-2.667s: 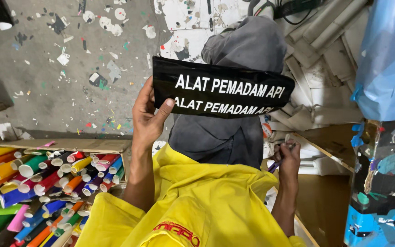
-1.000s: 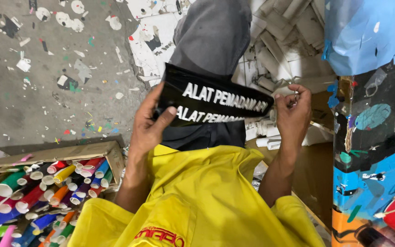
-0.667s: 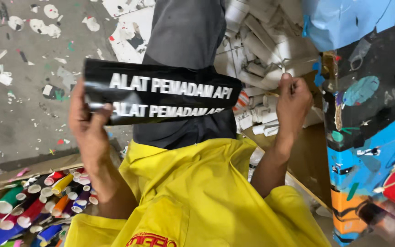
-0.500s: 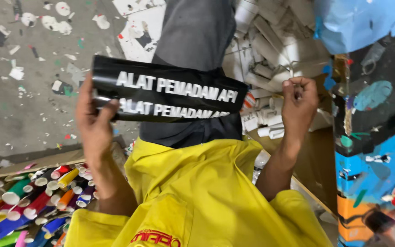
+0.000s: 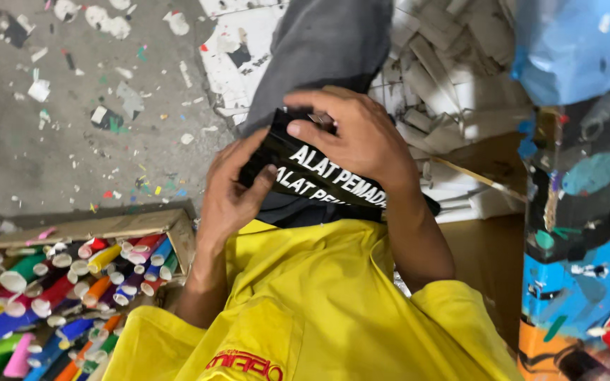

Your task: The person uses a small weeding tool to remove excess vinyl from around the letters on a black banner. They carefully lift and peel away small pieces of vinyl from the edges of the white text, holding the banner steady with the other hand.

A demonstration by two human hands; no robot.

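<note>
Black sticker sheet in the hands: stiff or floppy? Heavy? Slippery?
Probably floppy: the black sticker sheet curves and folds between the left hand and right hand. Likely light, since fingertips alone hold it up. Its surface looks glossy, so it may be a little slick, though that is hard to tell.

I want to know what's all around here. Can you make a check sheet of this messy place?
Surface: grey concrete floor, speckled with scraps.
Job's things: black sticker sheet with white lettering, bent.
Clutter: white paper bits; cardboard box of coloured rolls; pile of white strips.
Hands: left hand grips the sheet's left edge; right hand presses on top.
Cables: nothing seen.
Surroundings: paint-splashed panel at right.
</note>
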